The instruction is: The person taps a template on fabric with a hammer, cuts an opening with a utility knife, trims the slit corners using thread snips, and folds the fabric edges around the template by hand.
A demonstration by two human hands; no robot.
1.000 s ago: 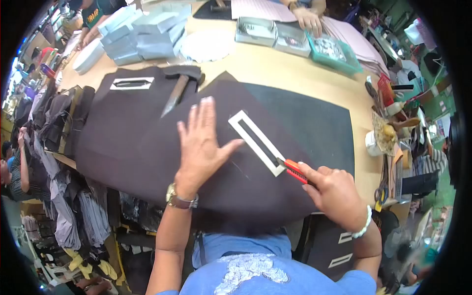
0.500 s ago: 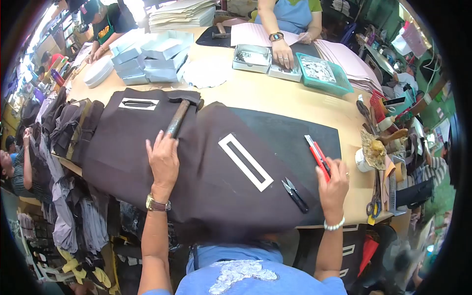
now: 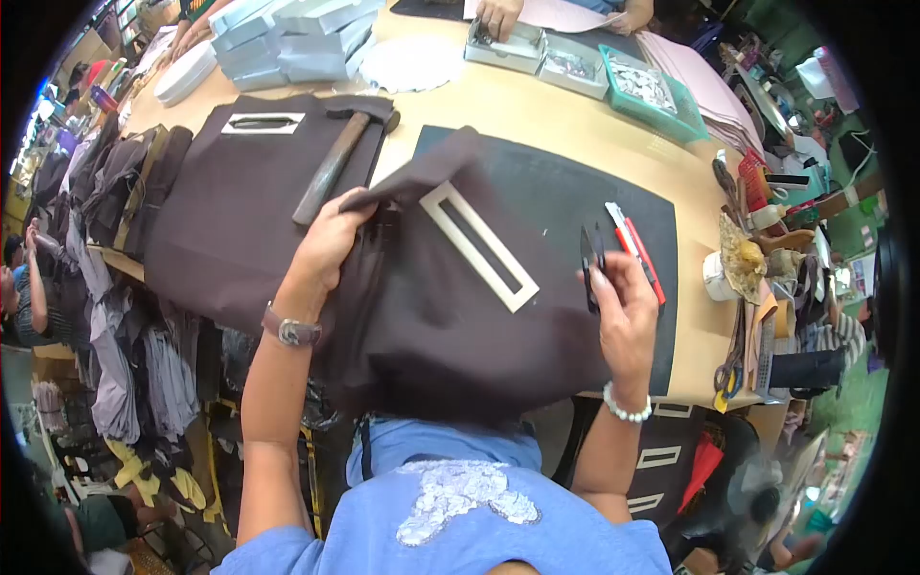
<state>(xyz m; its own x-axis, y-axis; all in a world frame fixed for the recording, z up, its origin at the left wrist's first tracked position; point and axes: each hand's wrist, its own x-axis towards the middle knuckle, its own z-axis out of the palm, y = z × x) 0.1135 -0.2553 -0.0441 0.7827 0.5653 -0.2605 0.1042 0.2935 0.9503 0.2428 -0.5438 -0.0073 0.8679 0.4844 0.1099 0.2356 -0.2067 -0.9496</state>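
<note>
My left hand [image 3: 331, 244] is closed on the edge of a dark brown fabric piece [image 3: 431, 331], lifting a fold of it. A pale rectangular frame [image 3: 479, 247] with a long slot lies slanted on this fabric. In my right hand [image 3: 628, 307] are black thread snips [image 3: 590, 264], blades pointing up, above the black mat [image 3: 565, 196]. A red box cutter [image 3: 640, 244] rests on the mat just beyond that hand. Past my left hand, a hammer [image 3: 331, 171] lies on a second brown piece [image 3: 220, 201], which has a similar frame [image 3: 264, 124] near its top.
Blue-grey boxes [image 3: 321, 48] are stacked at the back. Another person's hand [image 3: 498, 17] reaches into a box of small parts [image 3: 508, 48], beside a teal basket [image 3: 652, 96]. Scissors [image 3: 730, 379] and a white pot [image 3: 717, 278] stand at the right edge.
My left hand has left the hammer and taken hold of the fabric edge, raising it. My right hand has moved from near the box cutter and picked up the snips.
</note>
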